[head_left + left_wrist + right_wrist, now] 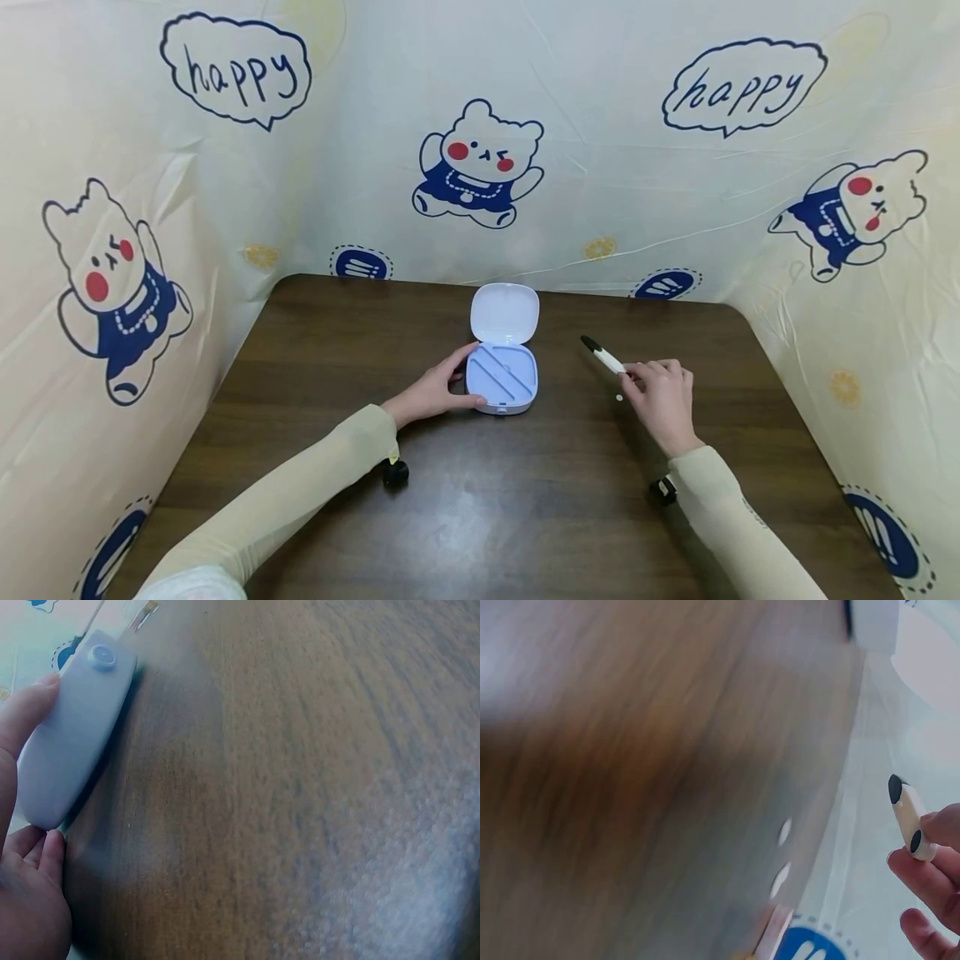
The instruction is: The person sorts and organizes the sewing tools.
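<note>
A pale blue case (502,379) with diagonal dividers inside sits on the table, its white lid (505,313) raised at the back. My left hand (433,393) grips the case at its left side, thumb at the front edge and fingers toward the back corner. In the left wrist view the outer wall of the case (79,724) shows a round button. My right hand (660,400) pinches a white pen-like stick (609,360) with a black end, held to the right of the case. Below that stick lies a small white piece (618,397); two white pieces (784,831) show in the right wrist view.
The dark wooden table (480,517) is enclosed at the back and sides by a pale printed cloth (600,192). A pinkish edge (774,931), whose kind I cannot tell, shows low in the right wrist view.
</note>
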`<state>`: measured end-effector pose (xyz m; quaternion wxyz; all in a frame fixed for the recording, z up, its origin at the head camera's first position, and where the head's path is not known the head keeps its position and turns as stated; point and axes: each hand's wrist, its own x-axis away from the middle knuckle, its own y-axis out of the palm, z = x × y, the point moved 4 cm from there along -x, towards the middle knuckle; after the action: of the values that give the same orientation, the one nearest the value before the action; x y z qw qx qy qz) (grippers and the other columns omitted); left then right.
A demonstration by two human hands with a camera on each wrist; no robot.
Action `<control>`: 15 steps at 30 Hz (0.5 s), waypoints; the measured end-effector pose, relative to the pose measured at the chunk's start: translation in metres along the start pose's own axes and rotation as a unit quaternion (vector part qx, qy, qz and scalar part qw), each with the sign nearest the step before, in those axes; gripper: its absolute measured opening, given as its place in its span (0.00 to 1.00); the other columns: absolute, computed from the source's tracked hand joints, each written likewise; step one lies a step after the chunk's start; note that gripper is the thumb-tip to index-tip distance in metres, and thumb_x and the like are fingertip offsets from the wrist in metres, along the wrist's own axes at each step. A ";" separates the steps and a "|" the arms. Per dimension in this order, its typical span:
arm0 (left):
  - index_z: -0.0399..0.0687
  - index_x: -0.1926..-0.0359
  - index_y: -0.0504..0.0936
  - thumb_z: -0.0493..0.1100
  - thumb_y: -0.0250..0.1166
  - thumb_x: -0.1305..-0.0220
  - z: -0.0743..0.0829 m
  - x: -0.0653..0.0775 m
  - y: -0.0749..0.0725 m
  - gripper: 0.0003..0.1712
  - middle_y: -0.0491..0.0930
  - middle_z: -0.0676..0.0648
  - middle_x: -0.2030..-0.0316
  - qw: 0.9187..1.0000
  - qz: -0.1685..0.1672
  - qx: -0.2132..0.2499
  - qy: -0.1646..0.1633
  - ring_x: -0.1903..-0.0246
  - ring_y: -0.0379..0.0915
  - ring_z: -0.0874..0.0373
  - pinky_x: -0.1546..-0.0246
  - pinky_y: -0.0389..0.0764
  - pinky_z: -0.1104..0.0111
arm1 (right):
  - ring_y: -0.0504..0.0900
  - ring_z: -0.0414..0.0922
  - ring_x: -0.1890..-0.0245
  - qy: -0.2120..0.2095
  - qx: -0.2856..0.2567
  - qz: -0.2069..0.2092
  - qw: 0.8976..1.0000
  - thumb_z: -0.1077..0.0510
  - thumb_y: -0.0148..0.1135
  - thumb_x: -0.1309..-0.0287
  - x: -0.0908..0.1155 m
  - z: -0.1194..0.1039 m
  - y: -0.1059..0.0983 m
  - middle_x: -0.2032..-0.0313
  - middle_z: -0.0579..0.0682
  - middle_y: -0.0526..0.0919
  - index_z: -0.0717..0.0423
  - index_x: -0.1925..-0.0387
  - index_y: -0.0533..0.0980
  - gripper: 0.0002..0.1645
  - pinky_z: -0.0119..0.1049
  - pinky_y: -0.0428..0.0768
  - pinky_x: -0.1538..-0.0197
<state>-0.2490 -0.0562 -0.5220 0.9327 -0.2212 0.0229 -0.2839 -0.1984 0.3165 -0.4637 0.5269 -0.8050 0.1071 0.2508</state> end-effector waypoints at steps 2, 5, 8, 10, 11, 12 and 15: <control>0.58 0.16 0.49 0.51 0.77 0.37 0.000 0.000 0.000 0.59 0.52 0.46 0.19 1.000 0.000 0.000 -0.001 0.23 0.55 0.49 0.26 0.66 0.54 | 0.74 0.57 0.61 -0.006 -0.010 0.000 1.000 0.61 0.74 0.40 -0.001 -0.008 0.001 0.70 0.55 0.88 0.60 0.62 0.89 0.06 0.60 0.65 0.51; 0.57 0.16 0.49 0.50 0.77 0.37 0.000 0.000 0.000 0.58 0.52 0.46 0.19 1.000 0.001 0.000 0.003 0.22 0.54 0.49 0.26 0.65 0.54 | 0.74 0.56 0.60 -0.013 -0.023 -0.001 1.000 0.60 0.75 0.40 -0.002 -0.018 0.003 0.70 0.52 0.88 0.59 0.62 0.89 0.06 0.59 0.65 0.50; 0.56 0.16 0.50 0.49 0.77 0.37 0.001 0.000 0.001 0.58 0.52 0.45 0.19 1.000 0.003 0.004 0.008 0.23 0.54 0.49 0.26 0.65 0.54 | 0.74 0.55 0.60 -0.019 -0.035 -0.004 0.999 0.60 0.76 0.41 -0.002 -0.026 0.004 0.70 0.51 0.88 0.58 0.62 0.89 0.07 0.59 0.66 0.49; 0.55 0.16 0.50 0.49 0.77 0.37 0.001 0.000 0.001 0.58 0.53 0.44 0.19 1.000 0.004 0.006 0.013 0.23 0.54 0.47 0.26 0.65 0.52 | 0.74 0.55 0.59 -0.022 -0.038 -0.004 0.999 0.60 0.76 0.41 -0.003 -0.031 0.006 0.70 0.51 0.88 0.58 0.62 0.89 0.07 0.59 0.66 0.49; 0.55 0.16 0.50 0.48 0.77 0.37 0.001 -0.001 0.001 0.58 0.53 0.44 0.19 1.000 0.005 0.007 0.016 0.23 0.54 0.47 0.26 0.65 0.52 | 0.74 0.55 0.59 -0.023 -0.039 -0.005 0.999 0.60 0.77 0.41 -0.003 -0.033 0.006 0.70 0.51 0.88 0.58 0.61 0.89 0.07 0.59 0.65 0.49; 0.55 0.16 0.50 0.48 0.77 0.37 0.001 -0.001 0.001 0.58 0.53 0.43 0.19 1.000 0.006 0.008 0.019 0.23 0.54 0.46 0.26 0.65 0.51 | 0.74 0.55 0.59 -0.025 -0.040 -0.005 0.999 0.60 0.77 0.41 -0.004 -0.035 0.007 0.70 0.51 0.88 0.57 0.61 0.89 0.07 0.59 0.65 0.49; 0.54 0.16 0.50 0.48 0.77 0.37 0.000 -0.001 0.001 0.58 0.53 0.43 0.19 1.000 0.007 0.008 0.020 0.23 0.54 0.46 0.26 0.65 0.51 | 0.75 0.56 0.58 -0.033 -0.046 0.000 0.998 0.60 0.77 0.41 -0.005 -0.042 0.010 0.69 0.51 0.88 0.57 0.61 0.89 0.07 0.60 0.66 0.49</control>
<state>-0.2493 -0.0550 -0.5230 0.9356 -0.2081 0.0412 -0.2822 -0.1952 0.2743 -0.4554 0.4926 -0.8194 0.0780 0.2824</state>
